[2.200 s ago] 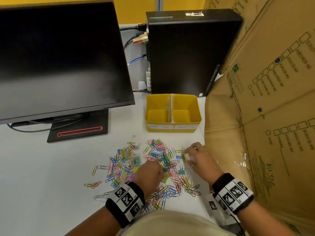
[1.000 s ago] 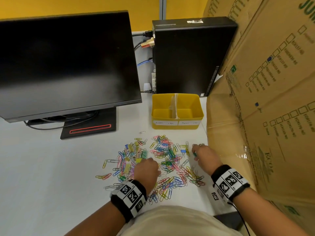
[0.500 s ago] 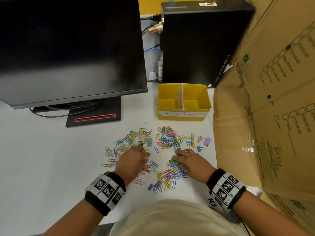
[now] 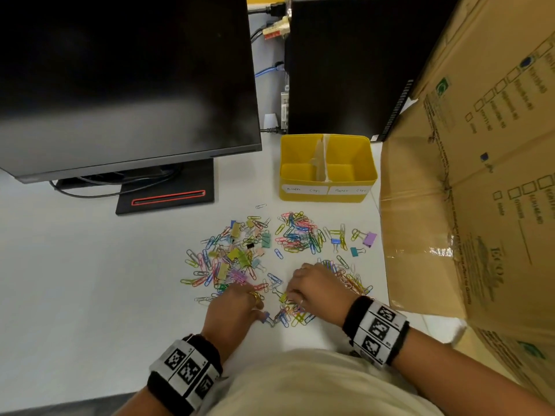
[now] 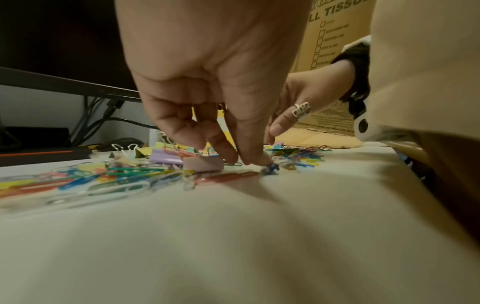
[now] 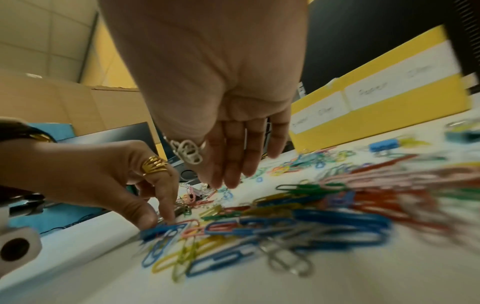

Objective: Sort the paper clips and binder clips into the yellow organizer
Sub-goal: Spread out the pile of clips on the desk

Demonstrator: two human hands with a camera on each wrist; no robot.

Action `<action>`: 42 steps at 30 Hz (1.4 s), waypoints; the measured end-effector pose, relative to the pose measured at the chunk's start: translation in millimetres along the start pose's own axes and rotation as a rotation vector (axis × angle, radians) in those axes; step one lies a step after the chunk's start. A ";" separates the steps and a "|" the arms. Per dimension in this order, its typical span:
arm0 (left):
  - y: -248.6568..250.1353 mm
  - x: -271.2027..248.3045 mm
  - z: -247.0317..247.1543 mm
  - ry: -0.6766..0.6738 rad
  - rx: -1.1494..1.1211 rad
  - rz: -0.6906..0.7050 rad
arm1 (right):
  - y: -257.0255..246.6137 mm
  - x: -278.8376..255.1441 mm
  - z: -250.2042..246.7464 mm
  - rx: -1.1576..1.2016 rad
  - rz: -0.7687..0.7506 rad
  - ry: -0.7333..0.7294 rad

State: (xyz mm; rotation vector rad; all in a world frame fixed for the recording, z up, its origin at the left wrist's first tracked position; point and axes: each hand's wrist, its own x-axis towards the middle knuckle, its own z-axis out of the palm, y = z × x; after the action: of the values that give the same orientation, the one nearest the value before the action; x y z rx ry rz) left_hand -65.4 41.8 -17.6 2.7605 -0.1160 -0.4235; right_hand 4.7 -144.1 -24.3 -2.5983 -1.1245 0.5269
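Note:
The yellow organizer [image 4: 327,193] stands at the back of the table, its two labelled compartments holding nothing. A mixed spread of coloured paper clips [image 4: 297,232] and binder clips [image 4: 237,256] lies in front of it. My left hand [image 4: 260,313] is at the near edge of the spread, thumb and forefinger [image 6: 168,216] pinching a small blue binder clip [image 6: 158,228]. In the left wrist view that blue binder clip [image 5: 270,169] lies right under the left hand [image 5: 249,161]. My right hand [image 4: 295,292] hovers just to the right, fingers [image 6: 233,170] straight and holding nothing.
A black monitor [image 4: 120,85] on its stand [image 4: 168,198] fills the back left. Behind the organizer is a black computer case [image 4: 345,64] with cables. A large cardboard box [image 4: 468,190] walls off the right side. Purple [image 4: 369,238] and teal [image 4: 356,251] binder clips lie near it.
Both hands have drawn back to the near edge of the spread and come closer together. The left hand has closed on the blue binder clip. The head view has tilted further down.

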 end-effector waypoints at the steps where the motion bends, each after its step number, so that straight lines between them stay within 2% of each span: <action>1: -3.2 -0.4 -0.6 0.019 -0.010 -0.013 | -4.4 7.3 -1.5 -0.030 0.030 -0.031; 4: -13.2 -0.5 -6.4 0.051 -0.015 -0.076 | -12.6 20.8 -3.2 -0.080 0.081 -0.108; 8: -29.2 2.4 -11.7 0.112 0.057 -0.139 | -19.4 24.6 -1.3 -0.042 0.098 -0.131; 13: -27.6 7.4 -18.3 0.192 0.110 -0.112 | -25.3 29.5 -3.5 0.017 0.106 -0.161; 20: -19.4 8.4 -7.3 0.193 0.120 -0.020 | -25.4 30.8 0.2 -0.118 0.063 -0.171; 25: -26.9 10.9 4.4 0.165 0.118 -0.058 | -19.0 23.7 -7.8 0.067 0.043 -0.069; 28: -26.7 13.2 -2.4 0.168 0.130 -0.062 | 8.4 10.7 -27.5 0.266 0.184 0.074; 32: -22.9 23.2 -11.4 0.185 0.151 -0.041 | 83.6 -10.5 -56.5 0.262 0.557 0.296; 34: -11.5 34.3 -17.3 0.188 0.154 0.020 | 115.0 -16.4 -64.1 0.203 0.711 0.332; 36: 5.3 52.5 -24.1 0.200 0.142 0.047 | 130.7 -17.2 -65.8 0.156 0.782 0.308; 38: 24.7 74.9 -29.7 0.156 0.151 0.049 | 132.6 -17.5 -65.4 0.129 0.751 0.333; 40: 43.2 95.5 -33.8 0.097 0.218 0.093 | 123.1 -18.7 -64.6 0.116 0.615 0.361; 42: 59.4 112.9 -35.4 0.027 0.222 0.114 | 112.5 -21.2 -59.6 0.088 0.517 0.253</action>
State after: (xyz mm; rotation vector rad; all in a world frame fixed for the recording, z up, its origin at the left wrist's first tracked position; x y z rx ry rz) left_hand 51.3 -17.2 3.5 2.9570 -0.3302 -0.3620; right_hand 89.2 -240.3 -8.0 -2.7691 -0.3383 0.3198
